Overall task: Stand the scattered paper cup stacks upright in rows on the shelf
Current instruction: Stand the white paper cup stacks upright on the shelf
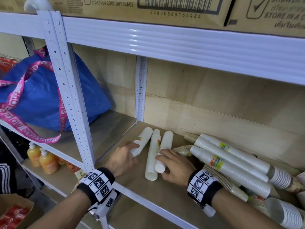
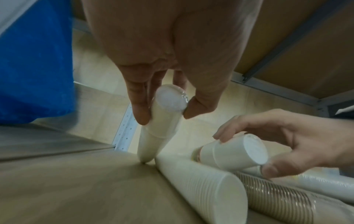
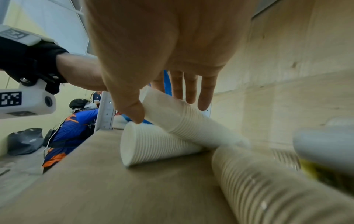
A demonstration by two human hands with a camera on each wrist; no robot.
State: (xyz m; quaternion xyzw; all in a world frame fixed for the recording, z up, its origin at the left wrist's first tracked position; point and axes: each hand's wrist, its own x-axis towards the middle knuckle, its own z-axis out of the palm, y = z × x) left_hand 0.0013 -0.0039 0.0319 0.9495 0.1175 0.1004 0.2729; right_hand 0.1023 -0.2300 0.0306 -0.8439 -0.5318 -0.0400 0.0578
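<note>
Three white paper cup stacks lie side by side on the wooden shelf (image 1: 166, 194). My left hand (image 1: 132, 152) grips the near end of the left stack (image 1: 143, 141); in the left wrist view thumb and fingers pinch that stack (image 2: 164, 119), its near end raised and its far end on the board. My right hand (image 1: 162, 164) holds the near end of the right stack (image 1: 165, 144), thumb under and fingers over the stack (image 3: 184, 121). The middle stack (image 1: 152, 156) lies flat between them. A heap of white and brown stacks (image 1: 231, 161) lies crisscrossed at the right.
A white slotted upright post (image 1: 74, 104) stands left of my left hand. Beyond it a blue bag (image 1: 41, 96) with pink straps fills the neighbouring bay. Cardboard boxes (image 1: 165, 7) sit on the shelf above. Orange bottles (image 1: 47, 162) stand on a lower shelf.
</note>
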